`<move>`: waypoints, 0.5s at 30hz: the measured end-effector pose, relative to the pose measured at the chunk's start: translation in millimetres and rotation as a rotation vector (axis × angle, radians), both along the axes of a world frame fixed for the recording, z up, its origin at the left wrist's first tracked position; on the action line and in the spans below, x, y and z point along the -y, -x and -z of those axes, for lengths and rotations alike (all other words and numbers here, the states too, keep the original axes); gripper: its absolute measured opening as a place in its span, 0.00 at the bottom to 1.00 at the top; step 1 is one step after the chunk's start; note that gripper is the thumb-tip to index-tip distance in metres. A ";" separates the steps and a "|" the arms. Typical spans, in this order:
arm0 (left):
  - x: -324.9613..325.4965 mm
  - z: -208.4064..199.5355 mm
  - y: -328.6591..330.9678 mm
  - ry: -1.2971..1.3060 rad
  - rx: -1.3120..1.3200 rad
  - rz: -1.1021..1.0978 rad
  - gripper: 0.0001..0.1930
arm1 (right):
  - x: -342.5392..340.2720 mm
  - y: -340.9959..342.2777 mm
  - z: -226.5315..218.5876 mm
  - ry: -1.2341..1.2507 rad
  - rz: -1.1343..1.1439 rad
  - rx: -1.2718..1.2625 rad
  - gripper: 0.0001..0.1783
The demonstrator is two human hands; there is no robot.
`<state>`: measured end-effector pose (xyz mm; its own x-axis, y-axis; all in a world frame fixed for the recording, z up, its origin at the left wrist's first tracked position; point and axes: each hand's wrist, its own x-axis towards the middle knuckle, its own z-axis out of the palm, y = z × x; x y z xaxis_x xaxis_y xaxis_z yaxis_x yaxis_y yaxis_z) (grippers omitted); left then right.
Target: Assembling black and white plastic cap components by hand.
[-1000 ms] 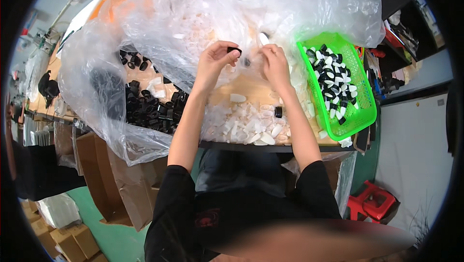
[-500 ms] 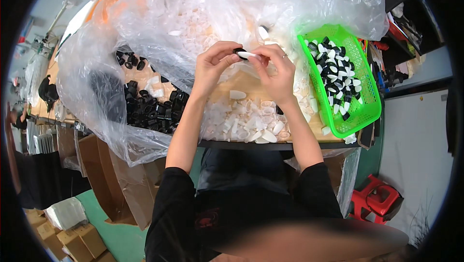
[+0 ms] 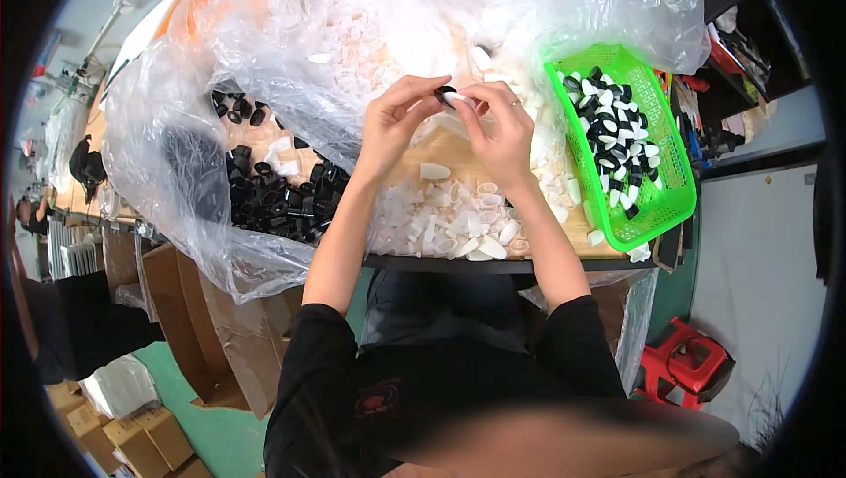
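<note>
Above the middle of the table, both my hands meet over one small two-part piece. My left hand [image 3: 394, 123] is closed, pinching its black plastic cap [image 3: 444, 96] between thumb and fingers. From the other side my right hand [image 3: 502, 130] grips the white oval piece [image 3: 459, 101], which sits against the black cap; fingertips hide part of the joint. Beneath my hands lies a heap of white and translucent oval pieces [image 3: 458, 222]. Left of my left forearm is a pile of black caps [image 3: 280, 205]. To the right, a green plastic basket [image 3: 667, 207] holds many black-and-white joined pieces [image 3: 617, 139].
Crumpled clear plastic sheeting [image 3: 172, 161] covers the table's left and far sides. More translucent pieces [image 3: 357, 33] lie at the back. Below the table's front edge [image 3: 441, 264] stands an open cardboard box [image 3: 189, 319] at left. A red stool [image 3: 686, 359] is at lower right.
My hands have shifted slightly, with the held piece moving a little to the right and tilting. The white part is now more covered by my right fingers.
</note>
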<state>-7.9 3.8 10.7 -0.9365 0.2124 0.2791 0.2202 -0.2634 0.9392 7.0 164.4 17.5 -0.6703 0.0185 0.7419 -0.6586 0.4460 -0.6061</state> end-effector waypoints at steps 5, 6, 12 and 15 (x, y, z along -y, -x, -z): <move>-1.5 -4.9 -3.7 0.028 0.029 -0.027 0.18 | 1.1 -1.1 -1.4 0.021 -0.034 0.042 0.10; -1.8 -5.5 -3.9 0.020 0.026 -0.026 0.19 | 0.4 -0.4 1.5 0.044 -0.043 0.077 0.11; -1.9 -2.6 -3.6 -0.026 -0.017 -0.019 0.17 | 0.4 -4.7 -2.3 0.320 -0.192 0.364 0.18; -3.5 -2.0 -2.6 -0.050 -0.045 -0.034 0.14 | 2.2 -5.5 -1.8 0.411 -0.212 0.317 0.20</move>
<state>-5.3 7.3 12.7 -0.9291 0.1658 0.3305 0.2714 -0.3012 0.9141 12.5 162.2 19.3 -0.8798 0.1039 0.4639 -0.4655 0.0093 -0.8850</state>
